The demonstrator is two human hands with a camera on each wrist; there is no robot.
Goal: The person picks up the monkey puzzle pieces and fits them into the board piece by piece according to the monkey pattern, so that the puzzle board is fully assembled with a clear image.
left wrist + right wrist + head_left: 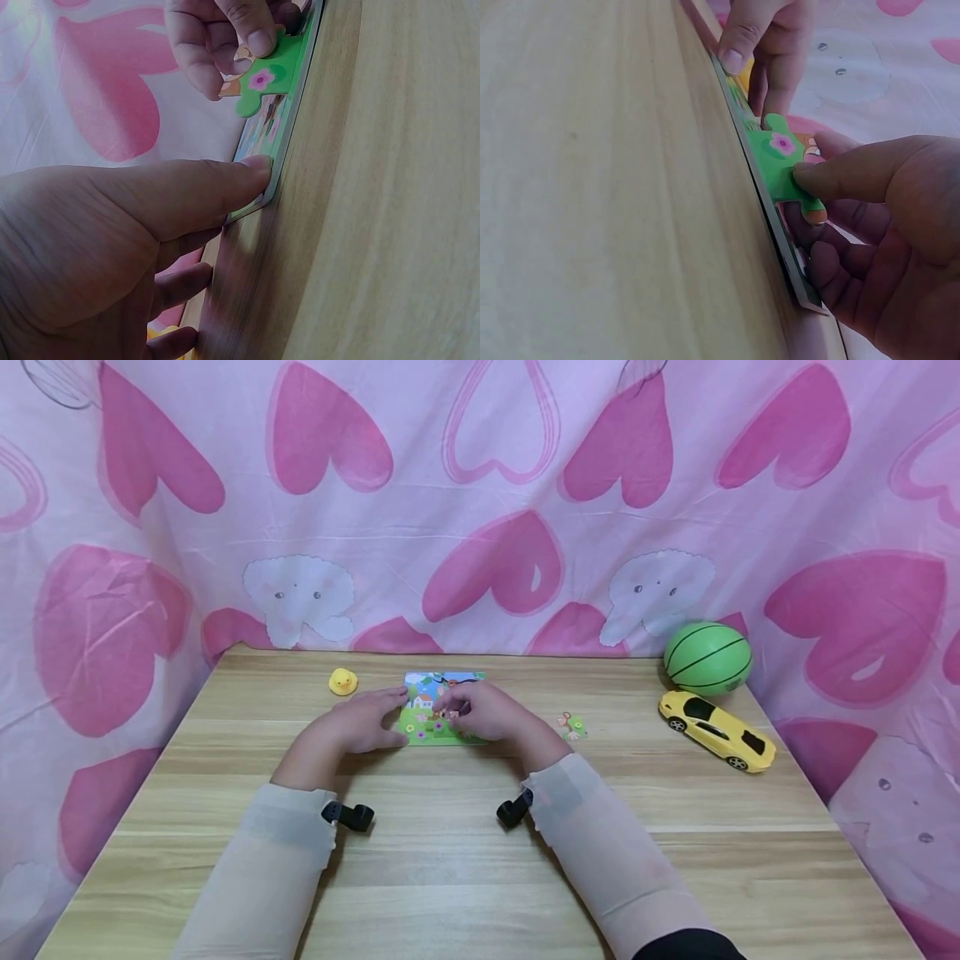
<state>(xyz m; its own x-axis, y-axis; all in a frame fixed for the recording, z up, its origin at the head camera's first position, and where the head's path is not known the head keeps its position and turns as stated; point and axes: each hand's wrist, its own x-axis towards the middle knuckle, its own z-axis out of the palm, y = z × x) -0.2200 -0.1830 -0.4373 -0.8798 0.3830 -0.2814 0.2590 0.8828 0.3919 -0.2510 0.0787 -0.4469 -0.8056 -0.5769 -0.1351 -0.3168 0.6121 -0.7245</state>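
A colourful jigsaw board (420, 702) lies flat on the table, showing a house, sky and flowers. My right hand (483, 710) is over its right half. In the right wrist view the thumb and fingers pinch a green puzzle piece (778, 154) with a pink flower, tilted up, its lower edge at the board's near rim. My left hand (363, 720) steadies the board's left side; its thumb (244, 182) presses the near left corner, and the fingers are fairly straight. Part of the board is hidden under the right hand.
Right of the board lies another puzzle piece (572, 726), partly behind the right wrist. A yellow rubber duck (342, 682) sits at the back left. A green ball (707, 658) and a yellow toy car (716, 732) stand at the right. A pink heart-patterned cloth (405, 527) hangs behind the table.
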